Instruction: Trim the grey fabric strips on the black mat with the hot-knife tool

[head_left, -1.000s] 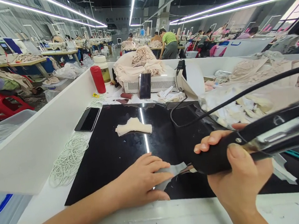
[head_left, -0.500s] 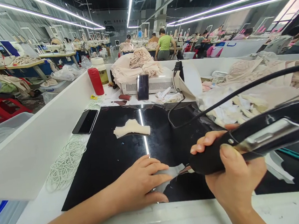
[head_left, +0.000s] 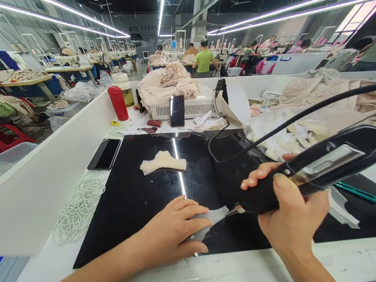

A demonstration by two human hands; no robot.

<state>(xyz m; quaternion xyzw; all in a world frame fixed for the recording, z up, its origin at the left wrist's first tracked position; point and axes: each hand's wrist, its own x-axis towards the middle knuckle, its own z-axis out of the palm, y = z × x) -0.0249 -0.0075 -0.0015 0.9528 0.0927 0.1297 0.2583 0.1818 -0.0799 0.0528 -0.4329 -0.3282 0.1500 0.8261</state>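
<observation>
Presses grey fabric (head_left: pixel 217 215) to black mat (head_left: pixel 131 213) with outstretched fingers of left hand (head_left: pixel 175 229); clasps corded tool (head_left: pixel 326 164) above mat in curled fingers of right hand (head_left: pixel 295 219).

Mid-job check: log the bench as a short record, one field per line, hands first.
Left hand: palm down, fingers on a thin grey sheet-like piece
Right hand: gripping a black corded handheld tool with a metal tip
Tip position: at the grey piece's right end
Surface: glossy black mat
Farther up the mat: irregular cream fabric piece
Mat, right side: slim teal implement
Mat's left edge: tangled pale green cord loops, flat black phone
</observation>
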